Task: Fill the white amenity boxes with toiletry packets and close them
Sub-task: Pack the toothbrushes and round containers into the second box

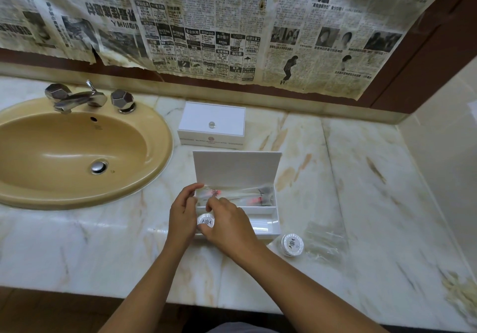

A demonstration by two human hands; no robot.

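An open white amenity box (265, 225) sits on the marble counter, its lid (236, 168) standing upright behind it. Clear toiletry packets (242, 195) with red print lie in its back compartment. A round white soap packet (205, 221) sits in the front left compartment, between my two hands. My left hand (182, 214) curls around the box's left end, thumb at the back corner. My right hand (228, 225) pinches the round packet from the right. A second white amenity box (211, 126), lid closed with a clear knob, stands farther back.
A tan sink (74, 149) with chrome taps (85, 97) fills the left side. Another round white packet (291, 243) and a clear plastic wrapper (325, 242) lie right of the open box. Newspaper (206, 22) covers the wall behind. A side wall rises at the right.
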